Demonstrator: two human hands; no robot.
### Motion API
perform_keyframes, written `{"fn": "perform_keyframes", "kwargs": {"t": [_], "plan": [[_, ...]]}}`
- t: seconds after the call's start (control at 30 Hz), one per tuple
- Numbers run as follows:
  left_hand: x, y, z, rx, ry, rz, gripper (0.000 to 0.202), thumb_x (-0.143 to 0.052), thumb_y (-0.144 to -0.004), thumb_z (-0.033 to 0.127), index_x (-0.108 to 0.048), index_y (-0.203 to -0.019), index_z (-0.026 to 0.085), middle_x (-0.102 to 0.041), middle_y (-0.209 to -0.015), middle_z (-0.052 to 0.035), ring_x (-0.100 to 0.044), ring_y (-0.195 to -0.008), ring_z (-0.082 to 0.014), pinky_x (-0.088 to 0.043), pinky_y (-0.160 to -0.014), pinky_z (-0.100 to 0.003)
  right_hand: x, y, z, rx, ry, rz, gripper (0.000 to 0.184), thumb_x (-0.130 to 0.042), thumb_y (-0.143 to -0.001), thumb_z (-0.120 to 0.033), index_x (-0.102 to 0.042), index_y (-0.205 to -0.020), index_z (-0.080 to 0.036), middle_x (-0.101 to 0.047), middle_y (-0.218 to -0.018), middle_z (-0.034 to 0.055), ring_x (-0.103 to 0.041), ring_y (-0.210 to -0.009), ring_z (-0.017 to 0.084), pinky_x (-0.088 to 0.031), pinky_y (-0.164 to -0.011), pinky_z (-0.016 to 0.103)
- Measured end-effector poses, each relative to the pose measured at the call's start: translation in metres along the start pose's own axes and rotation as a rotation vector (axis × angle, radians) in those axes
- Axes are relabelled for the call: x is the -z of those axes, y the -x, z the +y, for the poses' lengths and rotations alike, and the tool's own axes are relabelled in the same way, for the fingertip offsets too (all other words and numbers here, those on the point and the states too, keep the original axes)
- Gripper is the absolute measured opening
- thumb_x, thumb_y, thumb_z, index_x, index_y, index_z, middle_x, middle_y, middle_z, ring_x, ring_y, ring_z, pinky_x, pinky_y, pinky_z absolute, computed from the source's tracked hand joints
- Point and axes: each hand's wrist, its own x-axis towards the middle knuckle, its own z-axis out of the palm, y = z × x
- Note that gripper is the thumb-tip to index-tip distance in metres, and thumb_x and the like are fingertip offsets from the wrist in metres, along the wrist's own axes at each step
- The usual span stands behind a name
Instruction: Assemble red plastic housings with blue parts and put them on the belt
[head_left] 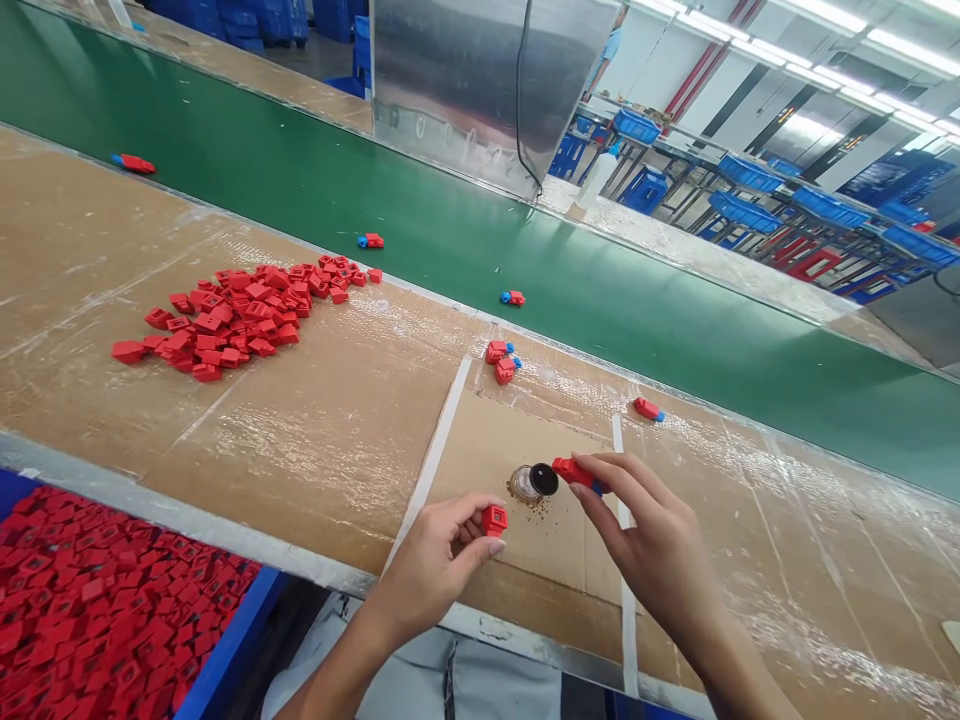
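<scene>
Between the thumb and fingers of my left hand (435, 560) is a small red plastic block (495, 519), its square opening facing up. My right hand (652, 530) pinches a red-and-blue plastic piece (571, 470), red end pointing left and the blue end partly covered by my fingers. Just left of that piece stands a small glass jar (523, 484) with a round black top (544, 479); whether they touch I cannot tell. Brown specks lie around the jar on a cardboard sheet (495, 430).
A heap of red blocks (247, 315) lies at left on the table. A blue bin (232, 640) full of red blocks stands at lower left. Beyond the table runs a green conveyor belt (442, 270) carrying several red-and-blue pieces; others (504, 370) lie near its edge.
</scene>
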Motion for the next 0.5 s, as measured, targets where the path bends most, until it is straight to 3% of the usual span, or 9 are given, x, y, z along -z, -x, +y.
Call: {"fn": "perform_keyframes", "kwargs": {"t": [0.2, 0.37, 0.5], "plan": [[0.002, 0.002, 0.003, 0.016, 0.016, -0.076, 0.020, -0.059, -0.087, 0.019, -0.067, -0.105, 0.019, -0.060, -0.082, 0.0001, -0.053, -0.073, -0.0136, -0.042, -0.068, -0.023, 0.005, 0.008, -0.021, -0.044, -0.119, 0.047, 0.019, -0.057, -0.096, -0.022, -0.062, -0.115, -0.024, -0.066, -0.106, 0.0078, -0.066, -0.094, 0.021, -0.054, -0.079, 0.033], [0.003, 0.003, 0.004, 0.066, 0.133, -0.154, 0.024, -0.059, -0.088, 0.023, -0.066, -0.110, 0.018, -0.057, -0.077, 0.0001, -0.052, -0.070, -0.0136, -0.043, -0.065, -0.023, -0.005, 0.022, -0.036, -0.023, -0.261, -0.081, 0.022, -0.055, -0.096, -0.020, -0.062, -0.117, -0.023, -0.066, -0.105, 0.0084, -0.066, -0.095, 0.020, -0.055, -0.080, 0.030], [0.003, 0.002, 0.004, 0.080, 0.132, -0.173, 0.029, -0.059, -0.088, 0.024, -0.067, -0.116, 0.018, -0.062, -0.081, -0.0021, -0.054, -0.072, -0.0147, -0.044, -0.067, -0.024, -0.015, 0.030, -0.035, -0.027, -0.290, -0.099, 0.022, -0.056, -0.096, -0.018, -0.062, -0.117, -0.021, -0.066, -0.105, 0.0089, -0.065, -0.097, 0.020, -0.055, -0.080, 0.029]]}}
